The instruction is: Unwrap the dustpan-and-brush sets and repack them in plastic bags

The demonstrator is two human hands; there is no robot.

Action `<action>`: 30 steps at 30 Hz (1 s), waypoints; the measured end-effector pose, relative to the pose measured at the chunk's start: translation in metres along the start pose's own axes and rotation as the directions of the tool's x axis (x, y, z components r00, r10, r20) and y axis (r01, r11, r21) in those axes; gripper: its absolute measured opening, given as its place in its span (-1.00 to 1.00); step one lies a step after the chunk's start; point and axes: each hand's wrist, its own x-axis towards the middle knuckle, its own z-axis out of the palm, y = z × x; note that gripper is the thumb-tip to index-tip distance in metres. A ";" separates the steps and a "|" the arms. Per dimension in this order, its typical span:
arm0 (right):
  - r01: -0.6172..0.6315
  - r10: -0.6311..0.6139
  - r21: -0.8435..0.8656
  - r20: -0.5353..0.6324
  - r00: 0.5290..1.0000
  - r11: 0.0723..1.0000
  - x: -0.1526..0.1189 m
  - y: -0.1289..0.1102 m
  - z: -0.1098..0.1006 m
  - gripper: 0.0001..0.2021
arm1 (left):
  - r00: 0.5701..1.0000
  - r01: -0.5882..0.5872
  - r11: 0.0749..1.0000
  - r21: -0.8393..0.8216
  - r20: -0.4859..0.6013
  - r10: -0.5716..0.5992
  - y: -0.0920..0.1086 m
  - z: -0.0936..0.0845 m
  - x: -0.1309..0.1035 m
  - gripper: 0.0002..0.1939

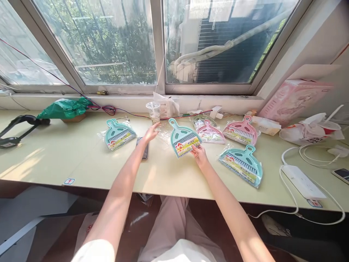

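Observation:
My right hand (200, 155) grips the lower right edge of a teal dustpan and brush set (182, 135), tilted with its handle up and a printed yellow label across the bristles. My left hand (152, 133) reaches out with fingers extended, beside a clear plastic wrapper (165, 138) and just in front of a plastic cup (154, 113); nothing shows in its grasp. Under my left forearm lies a phone (145, 153), partly covered. A wrapped teal set (120, 135) rests to the left, another teal set (242, 165) to the right. Two pink sets (209, 131) (242, 131) lie behind.
On the right are a white power strip (302, 183) with looping cables, a second phone (342, 174), a pink box (296, 96) and a white bag (302, 131). Headphones (19, 133) and a green plastic bag (67, 108) occupy the left. Windows rise behind the table.

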 end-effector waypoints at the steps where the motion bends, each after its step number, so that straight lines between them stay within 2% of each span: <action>1: 0.001 0.000 0.013 -0.009 1.000 1.000 0.001 -0.002 -0.001 -0.72 | 1.000 0.010 0.962 0.272 -0.023 -0.004 -0.006 -0.010 0.007 -0.31; 3: -0.020 0.021 0.033 -0.030 0.999 0.999 0.002 -0.003 -0.002 -0.77 | 0.998 0.014 0.728 0.685 0.037 -0.054 -0.017 -0.021 0.015 -0.37; 4: -0.046 0.047 0.034 -0.039 0.998 0.998 0.003 -0.004 -0.003 -0.79 | 0.993 -0.007 0.610 0.792 0.080 -0.092 -0.021 -0.022 0.017 -0.48; 6: -0.120 0.120 0.006 -0.038 0.992 0.993 0.004 -0.003 -0.004 -0.83 | 0.982 -0.054 0.484 0.873 0.135 -0.134 -0.023 -0.018 0.017 -0.72; 7: -0.161 0.160 -0.019 -0.022 0.987 0.987 0.004 -0.003 -0.005 -0.84 | 0.979 -0.073 0.463 0.883 0.151 -0.134 -0.022 -0.015 0.015 -0.81; 9: -0.224 0.229 -0.086 0.052 0.972 0.971 0.003 -0.003 -0.005 -0.87 | 0.977 -0.110 0.437 0.893 0.177 -0.116 -0.018 -0.008 0.013 -0.87; 13: -0.260 0.315 -0.229 0.248 0.916 0.938 -0.003 -0.009 -0.006 -0.85 | 0.982 -0.137 0.373 0.917 0.176 -0.072 -0.007 -0.005 0.018 -0.79; 15: -0.257 0.335 -0.276 0.289 0.897 0.926 -0.005 -0.013 -0.008 -0.82 | 0.988 -0.117 0.348 0.930 0.144 -0.051 -0.001 -0.009 0.023 -0.74; 18: -0.250 0.313 -0.263 0.230 0.922 0.932 -0.003 -0.014 -0.008 -0.83 | 0.994 -0.097 0.322 0.942 0.106 -0.008 0.006 -0.009 0.028 -0.68; 22: -0.175 0.190 -0.143 0.098 0.977 0.974 0.002 -0.014 -0.006 -0.85 | 0.990 -0.141 0.285 0.948 0.128 0.064 0.013 0.002 0.026 -0.66; 30: -0.087 0.113 -0.124 0.220 0.969 0.988 -0.004 -0.036 -0.015 -0.70 | 0.960 -0.264 0.220 0.939 0.234 0.151 0.015 0.018 0.014 -0.64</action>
